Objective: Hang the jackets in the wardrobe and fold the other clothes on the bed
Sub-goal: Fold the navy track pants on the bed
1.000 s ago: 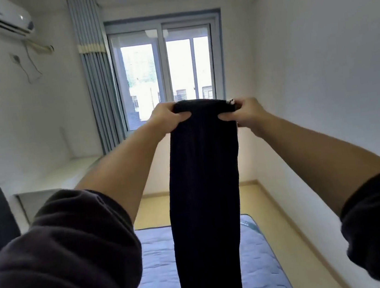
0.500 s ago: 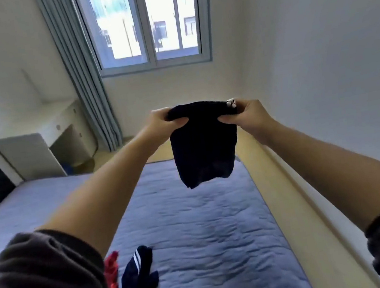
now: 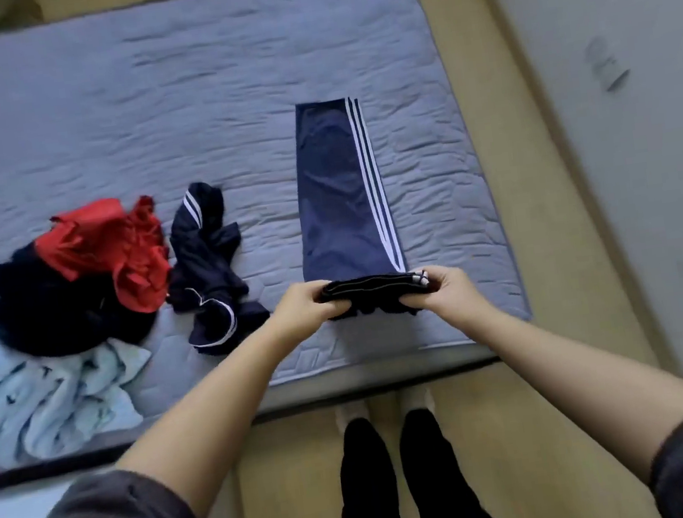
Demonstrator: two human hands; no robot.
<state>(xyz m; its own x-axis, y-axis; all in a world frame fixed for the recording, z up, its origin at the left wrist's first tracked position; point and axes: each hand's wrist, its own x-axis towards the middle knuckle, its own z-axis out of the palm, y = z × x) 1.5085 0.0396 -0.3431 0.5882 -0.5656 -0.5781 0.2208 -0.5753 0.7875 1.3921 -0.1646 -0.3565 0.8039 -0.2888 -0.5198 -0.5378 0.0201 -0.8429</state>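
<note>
Navy track trousers [image 3: 339, 189] with white side stripes lie stretched flat on the blue quilted bed [image 3: 137, 103], legs pointing away from me. My left hand [image 3: 305, 307] and my right hand [image 3: 444, 291] each grip an end of the dark waistband at the near end, close to the bed's front edge. To the left lie a crumpled navy garment with white stripes [image 3: 206, 268], a red garment [image 3: 121, 248] on top of a dark one [image 3: 46, 306], and a pale blue patterned garment [image 3: 40, 394].
A strip of wooden floor [image 3: 537, 172] runs between the bed's right side and the white wall [image 3: 634, 89]. My legs and feet [image 3: 397, 468] stand on the floor just before the bed's front edge.
The trousers, held up in the air before the window, have come down and now lie flat on the bed. My view has tipped down from the window to the mattress. Both hands keep their grip.
</note>
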